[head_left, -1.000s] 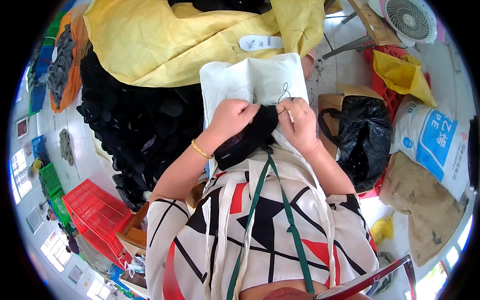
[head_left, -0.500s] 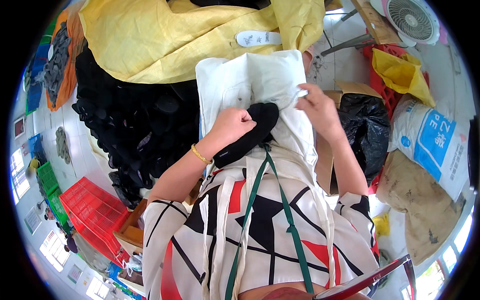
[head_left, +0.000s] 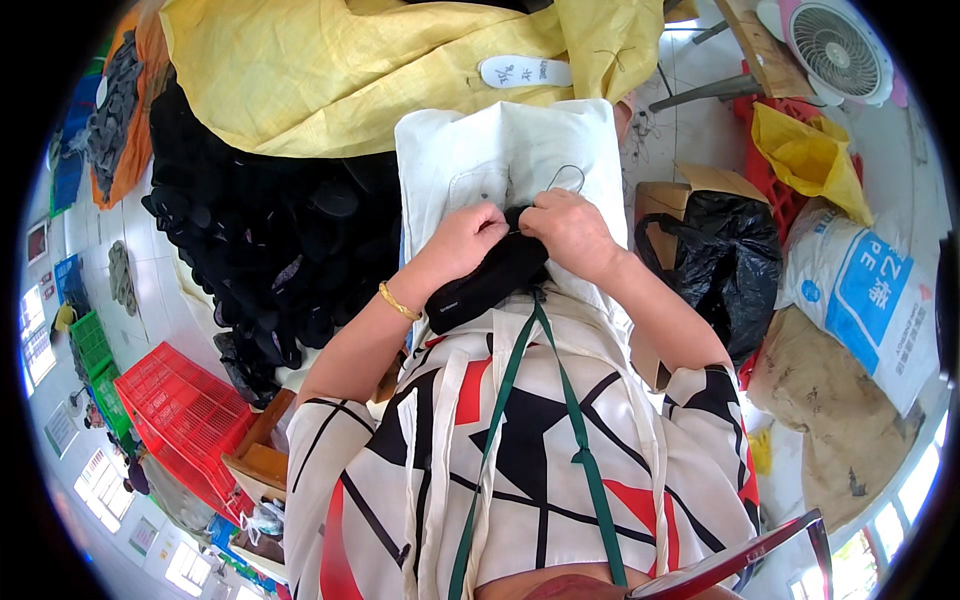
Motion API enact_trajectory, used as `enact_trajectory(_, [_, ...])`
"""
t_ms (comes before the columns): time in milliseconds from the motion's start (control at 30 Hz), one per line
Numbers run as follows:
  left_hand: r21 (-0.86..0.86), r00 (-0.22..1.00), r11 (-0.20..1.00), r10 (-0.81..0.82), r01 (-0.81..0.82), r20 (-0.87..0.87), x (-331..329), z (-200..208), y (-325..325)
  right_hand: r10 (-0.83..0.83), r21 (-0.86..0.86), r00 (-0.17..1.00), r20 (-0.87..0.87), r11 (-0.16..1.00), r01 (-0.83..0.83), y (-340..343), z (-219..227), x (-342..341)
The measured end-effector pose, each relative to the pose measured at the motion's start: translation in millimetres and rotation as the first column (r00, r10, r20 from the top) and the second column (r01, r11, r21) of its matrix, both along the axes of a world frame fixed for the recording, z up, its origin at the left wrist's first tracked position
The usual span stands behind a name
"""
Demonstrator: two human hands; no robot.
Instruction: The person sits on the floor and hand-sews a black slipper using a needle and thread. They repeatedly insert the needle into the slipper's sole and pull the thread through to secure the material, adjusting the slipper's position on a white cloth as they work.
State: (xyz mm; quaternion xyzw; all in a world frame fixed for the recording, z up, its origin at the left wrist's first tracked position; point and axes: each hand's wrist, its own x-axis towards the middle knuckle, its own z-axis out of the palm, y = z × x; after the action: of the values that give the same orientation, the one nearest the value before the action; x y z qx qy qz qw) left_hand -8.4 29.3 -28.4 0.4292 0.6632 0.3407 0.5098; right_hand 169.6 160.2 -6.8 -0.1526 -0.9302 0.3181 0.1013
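A black cloth shoe point(head_left: 488, 288), soft and narrow, lies tilted across my lap with its near end toward my left forearm. My left hand point(head_left: 464, 243) is closed, pinching its upper edge. Fingers of my right hand point(head_left: 574, 230) are also closed at that edge, close beside the left fingertips. A thin dark loop, seemingly thread point(head_left: 575, 170), rises above the right hand; any needle is too small to make out. Under the shoe, a white cloth point(head_left: 560, 130) covers my lap.
A large heap of black shoe-like pieces point(head_left: 290, 230) lies left. Beyond my lap spreads a yellow sack point(head_left: 350, 90) with a white sole-shaped piece point(head_left: 525, 72) on it. A carton with a black plastic bag point(head_left: 735, 260) stands right, near a fan point(head_left: 835, 50). Red crates point(head_left: 185, 420) sit lower left.
My right hand has come in from the right, leftward to the shoe's edge beside my left hand. The left hand keeps its hold, and the shoe's far end is now covered by fingers.
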Motion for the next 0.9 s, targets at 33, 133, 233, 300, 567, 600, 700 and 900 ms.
enact_trajectory(33, [0.007, 1.000, 1.000, -0.004, 0.003, 0.010, -1.4, -5.2, -1.3, -0.018, -0.060, 1.000, 0.013, 0.998, 0.019, -1.0, -1.0, 0.3])
enact_trajectory(133, [-0.277, 0.961, 0.960, 0.120, -0.049, 0.249, 0.5, 3.9, 2.4, -0.120, -0.217, 0.993, 0.019, 0.969, 0.122, -9.6, -5.1, 1.1])
enact_trajectory(233, [-0.292, 0.930, 0.953, 0.179, -0.083, 0.321, 2.0, 1.3, 2.0, -0.193, -0.312, 0.980, -0.042, 0.935, 0.171, -21.2, -13.0, -4.0])
enact_trajectory(300, [-0.334, 0.922, 0.938, 0.210, -0.096, 0.326, 0.4, 3.1, 3.5, -0.241, -0.368, 0.962, -0.125, 0.912, 0.181, -23.8, -19.6, -4.5])
enact_trajectory(567, [-0.394, 0.788, 0.914, 0.311, -0.096, 0.531, -12.7, -5.7, -8.4, -0.792, -0.941, 0.531, 0.303, -0.336, 0.036, 46.5, -49.4, 60.9])
enact_trajectory(600, [-0.396, 0.780, 0.915, 0.307, -0.084, 0.545, -13.2, -7.6, -8.8, -0.842, -0.922, 0.429, 0.327, -0.385, -0.052, 60.4, -65.4, 79.7])
enact_trajectory(700, [-0.408, 0.780, 0.910, 0.303, -0.067, 0.548, -13.3, -9.1, -10.2, -0.917, -0.916, 0.051, 0.394, -0.397, -0.061, 92.1, -70.8, 113.0])
enact_trajectory(900, [-0.085, 0.982, 0.993, 0.098, -0.085, 0.161, -7.7, -11.3, -7.8, -0.928, -0.929, -0.050, 0.370, -0.368, -0.049, 93.6, -82.4, 137.4])
